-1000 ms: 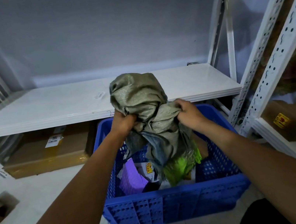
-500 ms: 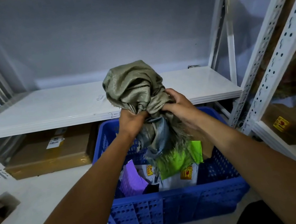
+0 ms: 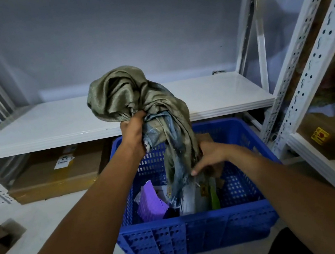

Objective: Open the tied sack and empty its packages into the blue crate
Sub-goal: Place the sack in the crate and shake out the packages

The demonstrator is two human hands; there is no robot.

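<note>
The olive-green woven sack point(image 3: 126, 93) hangs limp and bunched above the blue crate point(image 3: 198, 231), its frayed mouth pointing down into the crate. My left hand point(image 3: 133, 132) is clenched on the sack's middle and holds it up. My right hand point(image 3: 208, 156) is lower, inside the crate, with its fingers spread against the sack's hanging lower end; whether it grips the cloth is unclear. In the crate lie a purple package point(image 3: 150, 206), a grey-white mailer point(image 3: 192, 197) and a green package point(image 3: 214, 196).
The crate stands on a pale floor in front of a white metal rack with a bare white shelf point(image 3: 52, 123). A taped cardboard box point(image 3: 59, 172) lies under that shelf. Another rack with brown boxes point(image 3: 334, 135) stands close on the right.
My right hand has let go of the sack's top and dropped down to its lower end inside the crate. The green package has fallen out of the sack's mouth into the crate.
</note>
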